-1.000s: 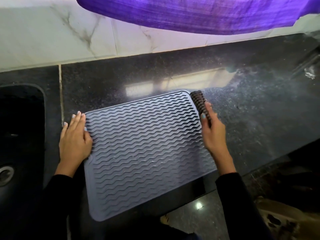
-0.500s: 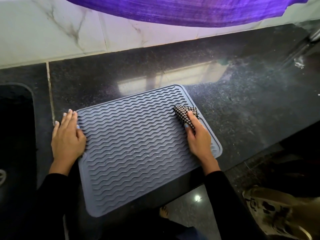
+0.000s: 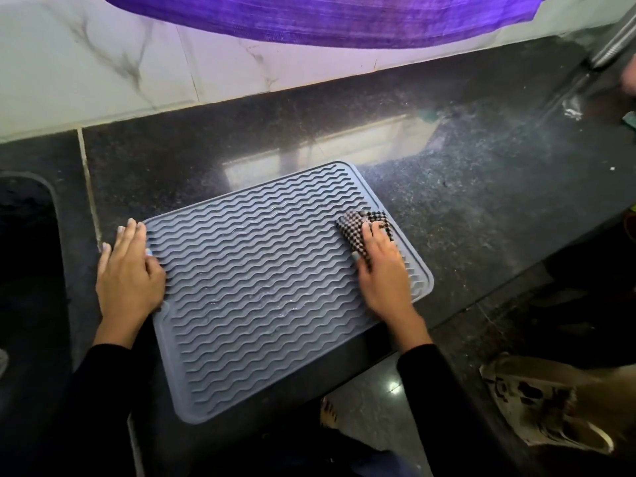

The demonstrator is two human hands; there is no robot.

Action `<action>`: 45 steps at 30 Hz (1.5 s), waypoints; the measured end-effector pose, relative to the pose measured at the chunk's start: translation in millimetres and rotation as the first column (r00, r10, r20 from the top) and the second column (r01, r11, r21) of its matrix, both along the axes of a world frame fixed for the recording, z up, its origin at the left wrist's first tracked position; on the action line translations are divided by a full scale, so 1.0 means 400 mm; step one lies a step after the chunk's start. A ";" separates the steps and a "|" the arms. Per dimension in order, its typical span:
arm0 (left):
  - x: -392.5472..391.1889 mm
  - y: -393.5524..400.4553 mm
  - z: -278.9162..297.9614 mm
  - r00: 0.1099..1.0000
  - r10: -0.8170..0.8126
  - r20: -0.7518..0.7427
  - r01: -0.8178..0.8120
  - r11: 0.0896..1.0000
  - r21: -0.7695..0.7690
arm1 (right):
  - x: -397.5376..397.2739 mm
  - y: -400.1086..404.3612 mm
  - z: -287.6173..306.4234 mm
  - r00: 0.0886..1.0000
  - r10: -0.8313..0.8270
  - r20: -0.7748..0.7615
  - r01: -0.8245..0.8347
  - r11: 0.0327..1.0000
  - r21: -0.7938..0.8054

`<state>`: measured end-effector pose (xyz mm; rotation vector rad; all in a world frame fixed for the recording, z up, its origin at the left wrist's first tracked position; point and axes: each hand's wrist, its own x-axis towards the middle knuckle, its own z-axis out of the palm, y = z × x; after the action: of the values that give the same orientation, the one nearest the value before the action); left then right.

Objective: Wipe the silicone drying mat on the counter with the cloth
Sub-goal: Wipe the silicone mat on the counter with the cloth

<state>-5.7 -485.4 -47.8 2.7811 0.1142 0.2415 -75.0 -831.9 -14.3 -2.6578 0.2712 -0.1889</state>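
On the dark speckled stone desk (image 3: 481, 187), the left hand (image 3: 129, 273) lies flat with straight fingers on the left rim of the grey rectangular wavy-ridged silicone mat (image 3: 261, 287), pinning it. To its right, the right hand (image 3: 378, 266) presses a black-and-white checked cloth (image 3: 358, 228) near the mat's right edge, fingers extended; wiping along the ridges should clean the grooves best.

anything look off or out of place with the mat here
Yes: the drying mat lies askew on the counter, and its near corner sticks out past the counter's front edge, unsupported. Otherwise the left hand rests on its left edge and the right hand presses the cloth down.
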 end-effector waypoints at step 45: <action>-0.157 -0.020 0.059 1.000 0.013 0.000 -0.013 0.993 -0.117 | 0.033 0.057 0.083 0.990 -0.144 0.000 0.101 0.691 0.716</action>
<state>-68.5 -493.6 -24.3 2.6643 0.1417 0.2319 -61.8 -809.2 19.0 -1.8442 0.4091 -0.1569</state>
